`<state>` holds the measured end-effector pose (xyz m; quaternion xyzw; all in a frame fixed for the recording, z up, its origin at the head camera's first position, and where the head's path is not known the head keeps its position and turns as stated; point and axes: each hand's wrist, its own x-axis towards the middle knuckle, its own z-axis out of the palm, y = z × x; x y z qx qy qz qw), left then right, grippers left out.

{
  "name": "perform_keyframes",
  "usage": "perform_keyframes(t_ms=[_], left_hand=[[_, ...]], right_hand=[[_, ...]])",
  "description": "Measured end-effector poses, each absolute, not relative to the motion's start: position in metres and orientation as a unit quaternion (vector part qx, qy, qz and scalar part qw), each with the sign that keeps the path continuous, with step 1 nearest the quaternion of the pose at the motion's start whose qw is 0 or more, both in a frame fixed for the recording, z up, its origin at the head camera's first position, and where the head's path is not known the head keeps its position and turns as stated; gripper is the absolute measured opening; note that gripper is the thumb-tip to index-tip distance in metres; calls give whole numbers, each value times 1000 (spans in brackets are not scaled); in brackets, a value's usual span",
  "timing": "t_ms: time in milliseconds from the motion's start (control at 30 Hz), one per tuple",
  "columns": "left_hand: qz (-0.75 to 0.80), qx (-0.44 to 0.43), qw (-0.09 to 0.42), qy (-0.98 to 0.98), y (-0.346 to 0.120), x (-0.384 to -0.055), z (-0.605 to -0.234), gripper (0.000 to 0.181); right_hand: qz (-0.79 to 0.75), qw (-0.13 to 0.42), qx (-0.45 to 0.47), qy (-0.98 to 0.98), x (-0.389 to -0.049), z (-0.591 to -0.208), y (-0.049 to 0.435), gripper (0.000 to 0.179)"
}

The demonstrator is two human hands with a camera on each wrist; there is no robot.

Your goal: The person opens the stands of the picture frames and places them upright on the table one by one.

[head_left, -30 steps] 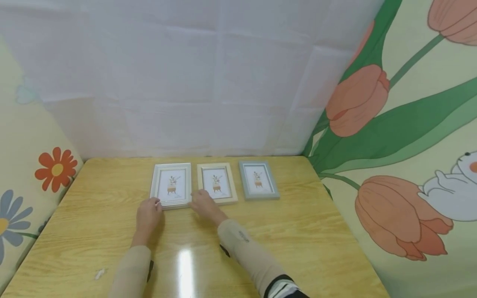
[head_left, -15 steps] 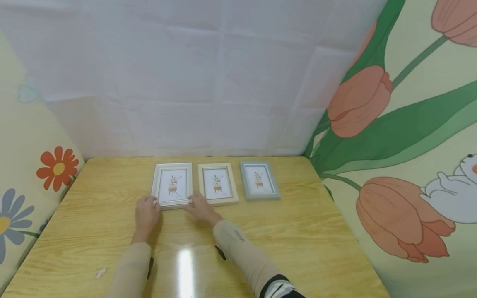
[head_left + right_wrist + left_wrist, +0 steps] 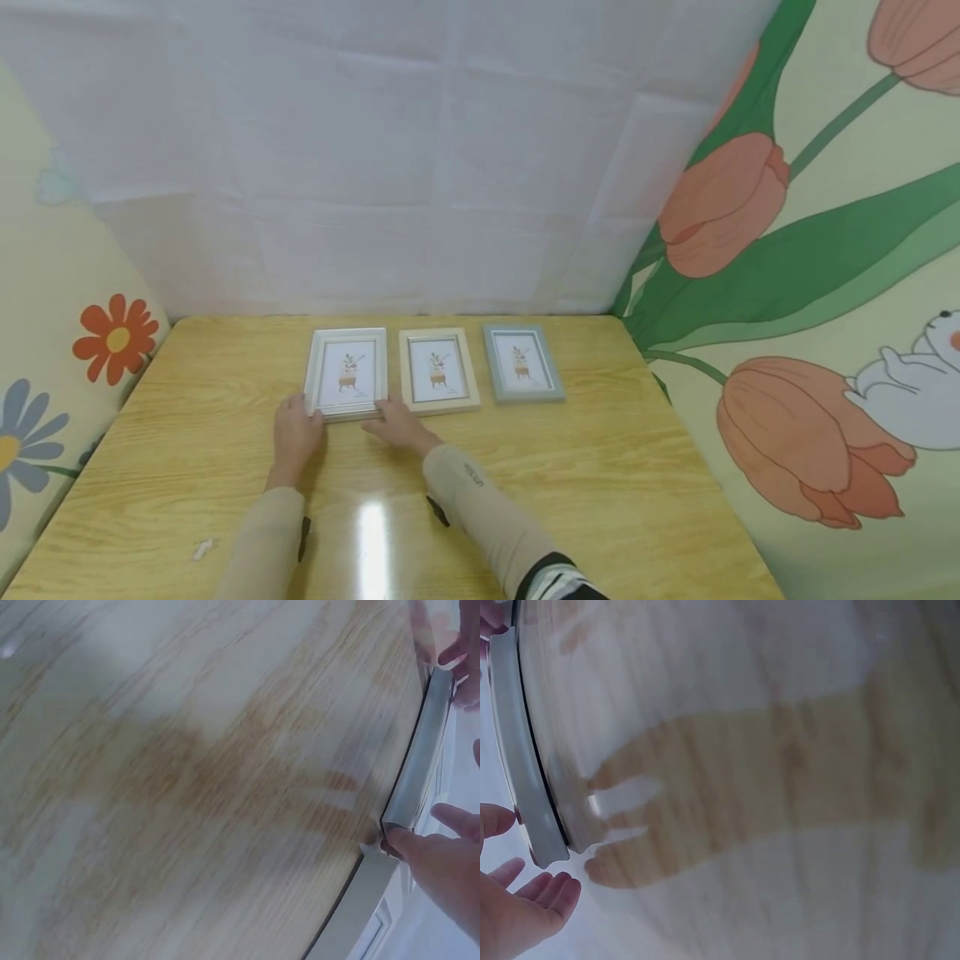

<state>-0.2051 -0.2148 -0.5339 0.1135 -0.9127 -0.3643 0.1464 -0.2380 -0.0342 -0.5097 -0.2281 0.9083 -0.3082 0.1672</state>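
Glossy white rectangular picture frame [image 3: 347,375] flat on yellow wood-grain table [image 3: 600,483], just ahead, long axis running away from person. Left hand [image 3: 295,432] at near-left corner, fingers loosely apart; right hand [image 3: 401,427] touching near-right corner, fingers extended. Equally near.

On a surface [image 3: 600,475], near its far edge and with a wall [image 3: 435,167] behind, a row is laid flat: the left frame [image 3: 347,375], the middle frame [image 3: 437,372] just beside it, and the right frame [image 3: 521,364] across a slightly wider gap. The left grip [image 3: 296,429] is placed at the left frame's near left corner, the right grip [image 3: 400,423] at its near right corner.
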Motion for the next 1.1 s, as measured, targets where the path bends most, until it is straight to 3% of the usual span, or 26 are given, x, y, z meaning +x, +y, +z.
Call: perform_keyframes(t_ms=[167, 400, 667, 1100], left_hand=[[-392, 138, 117, -902, -216, -205, -532, 45], [-415, 146, 124, -890, -212, -204, -531, 39], [-426, 151, 115, -884, -210, -207, -530, 46], [-486, 181, 159, -840, -205, -205, -523, 41]], right_hand=[[-321, 174, -224, 903, -238, -508, -35, 59], [-353, 187, -203, 894, -236, -507, -34, 61], [-357, 185, -198, 894, -233, -509, -33, 64], [-370, 161, -199, 893, -229, -510, -31, 67]])
